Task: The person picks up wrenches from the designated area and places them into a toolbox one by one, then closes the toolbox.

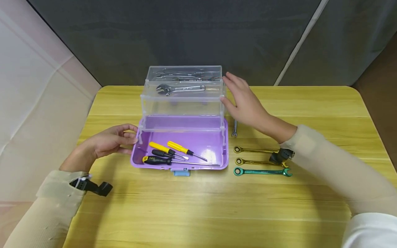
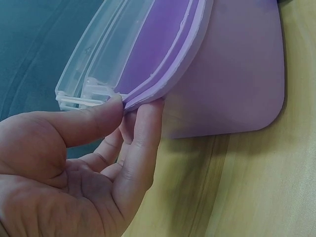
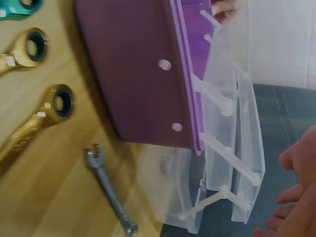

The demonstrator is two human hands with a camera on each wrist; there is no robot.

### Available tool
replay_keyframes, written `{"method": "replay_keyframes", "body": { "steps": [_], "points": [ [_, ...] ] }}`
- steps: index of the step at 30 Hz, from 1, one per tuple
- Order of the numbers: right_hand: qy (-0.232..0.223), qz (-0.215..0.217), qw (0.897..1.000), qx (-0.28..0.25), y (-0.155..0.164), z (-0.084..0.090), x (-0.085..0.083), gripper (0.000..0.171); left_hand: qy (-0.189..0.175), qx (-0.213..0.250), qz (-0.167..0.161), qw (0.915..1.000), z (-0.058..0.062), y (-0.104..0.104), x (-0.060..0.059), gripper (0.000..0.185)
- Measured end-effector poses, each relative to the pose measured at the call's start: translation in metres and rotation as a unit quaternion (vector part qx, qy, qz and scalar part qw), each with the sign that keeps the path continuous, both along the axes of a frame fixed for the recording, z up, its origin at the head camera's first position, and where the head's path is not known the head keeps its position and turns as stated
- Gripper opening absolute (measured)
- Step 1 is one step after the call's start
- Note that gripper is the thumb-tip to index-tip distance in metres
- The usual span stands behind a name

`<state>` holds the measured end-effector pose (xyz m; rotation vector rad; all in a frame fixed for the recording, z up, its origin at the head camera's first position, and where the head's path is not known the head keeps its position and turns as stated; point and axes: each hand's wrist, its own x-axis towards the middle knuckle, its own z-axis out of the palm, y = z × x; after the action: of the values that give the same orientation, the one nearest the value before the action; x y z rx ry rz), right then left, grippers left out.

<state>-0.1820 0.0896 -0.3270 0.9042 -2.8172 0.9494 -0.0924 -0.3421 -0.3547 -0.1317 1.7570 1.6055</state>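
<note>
The left hand pinches the near-left corner of the purple toolbox on the tabletop, steadying it. Farther back, the right hand, fingers straight, touches the raised clear trays, propping them.

Bright, even light with soft shadows; the head view is sharp, the right wrist view slightly blurred.
</note>
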Motion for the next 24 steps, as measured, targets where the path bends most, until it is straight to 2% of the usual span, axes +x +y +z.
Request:
{"method": "replay_keyframes", "body": {
  "steps": [5,10,17,24],
  "points": [
    [-0.002,-0.004,1.0,0.001,0.011,-0.013,0.011,0.06,-0.001,-0.006,0.0,1.0,0.0,0.0,0.001,0.019],
    [-0.028,-0.031,0.999,0.007,0.024,-0.031,0.019,0.063,0.001,-0.018,0.005,0.9998,0.001,0.002,0.0,0.02],
    [-0.09,-0.06,0.992,0.067,0.034,-0.06,0.028,0.078,-0.002,-0.021,0.01,0.9997,0.001,0.002,0.0,0.021],
    [-0.113,-0.065,0.984,0.121,0.033,-0.082,0.035,0.088,-0.002,-0.015,0.01,0.9998,0.002,0.002,0.0,0.021]
  ]
}}
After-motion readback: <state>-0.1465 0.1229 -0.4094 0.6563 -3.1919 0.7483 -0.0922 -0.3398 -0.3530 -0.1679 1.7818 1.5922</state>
